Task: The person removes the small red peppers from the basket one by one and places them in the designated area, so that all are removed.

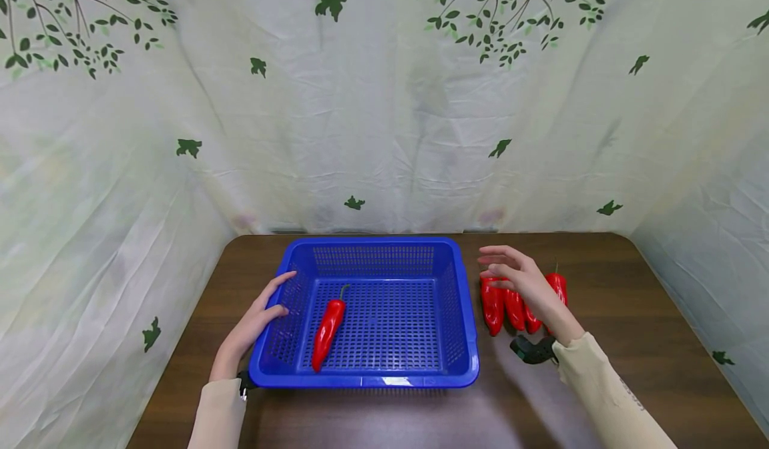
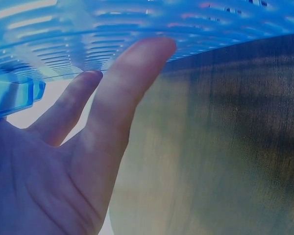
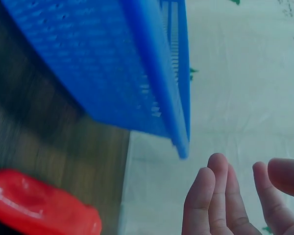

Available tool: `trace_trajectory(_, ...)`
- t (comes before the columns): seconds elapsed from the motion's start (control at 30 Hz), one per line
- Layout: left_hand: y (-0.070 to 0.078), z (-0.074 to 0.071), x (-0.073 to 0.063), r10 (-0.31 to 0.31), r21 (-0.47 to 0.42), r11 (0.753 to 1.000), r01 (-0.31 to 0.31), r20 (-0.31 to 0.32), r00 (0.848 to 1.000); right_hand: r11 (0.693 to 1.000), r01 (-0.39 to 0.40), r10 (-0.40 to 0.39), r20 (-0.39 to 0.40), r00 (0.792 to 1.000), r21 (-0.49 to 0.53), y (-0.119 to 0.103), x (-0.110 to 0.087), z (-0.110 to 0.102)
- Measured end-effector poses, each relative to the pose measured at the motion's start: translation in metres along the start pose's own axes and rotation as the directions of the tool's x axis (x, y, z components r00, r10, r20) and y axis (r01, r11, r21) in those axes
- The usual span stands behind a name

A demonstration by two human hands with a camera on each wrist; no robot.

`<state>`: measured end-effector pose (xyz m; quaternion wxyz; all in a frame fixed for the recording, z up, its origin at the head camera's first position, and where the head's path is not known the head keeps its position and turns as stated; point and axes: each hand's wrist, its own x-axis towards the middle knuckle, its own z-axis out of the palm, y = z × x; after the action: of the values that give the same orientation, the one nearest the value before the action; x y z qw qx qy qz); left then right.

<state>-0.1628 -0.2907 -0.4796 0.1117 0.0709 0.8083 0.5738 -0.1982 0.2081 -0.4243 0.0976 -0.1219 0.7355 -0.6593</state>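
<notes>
Right hand (image 1: 521,277) is hovering empty over the row of red peppers (image 1: 504,305) on the table (image 1: 631,315), fingers (image 3: 213,196) spread and relaxed, gripping nothing; the right wrist view is showing them bare against the backdrop with one pepper lying below. Left hand (image 1: 260,315) is resting open against the left wall of the blue basket (image 1: 465,369), straight fingers (image 2: 132,78) touching the perforated side, not curling round it.

One red pepper in the basket (image 1: 328,327) is lying lengthwise near the left side, green stem pointing away from the person. The loose peppers are lying side by side, touching one another, just beside the basket's right wall.

Judging the step in hand to be a pick from that row. To do it well: coming down on the pepper nearest the basket, since it is sitting at the outer edge of the pack; pinching across its thick upper body rather than the tapering tip, as the skin looks glossy and slippery; lifting straight up so the neighbours are not rolling; keeping the left hand pressing on the basket wall so it is not sliding
</notes>
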Motion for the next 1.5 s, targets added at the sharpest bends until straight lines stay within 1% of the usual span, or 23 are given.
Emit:
trace_trajectory(0.2, 0.0, 0.0, 0.0, -0.002, -0.006, 1.0, 0.002, 0.001, 1.0, 0.999, -0.014, 0.012, 0.045, 0.999, 0.029, -0.005, 0.006, 0.016)
trace_trajectory(0.47, 0.001, 0.0, -0.001, -0.011, 0.0, 1.0, 0.011, -0.004, 1.0, 0.999, -0.038, 0.037, 0.097, 0.995, 0.016, -0.012, 0.014, 0.037)
trace_trajectory(0.8, 0.002, 0.0, -0.001, -0.008, -0.002, 1.0, 0.008, 0.002, 1.0, 0.999, -0.043, 0.038, 0.152, 0.988, 0.031, -0.018, 0.025, 0.066)
trace_trajectory(1.0, 0.003, 0.0, -0.001, -0.014, -0.001, 1.0, 0.014, 0.0, 1.0, 0.999, -0.032, 0.029, 0.188, 0.982, 0.012, -0.021, 0.029, 0.083)
trace_trajectory(1.3, 0.005, 0.001, -0.001, -0.018, -0.004, 1.0, 0.018, -0.001, 1.0, 0.999, -0.043, 0.041, 0.237, 0.971, 0.001, -0.019, 0.037, 0.105)
trace_trajectory(1.5, 0.005, 0.001, -0.001, -0.015, -0.008, 1.0, 0.015, -0.001, 1.0, 0.998, -0.055, 0.053, 0.252, 0.966, 0.001, -0.018, 0.041, 0.119)
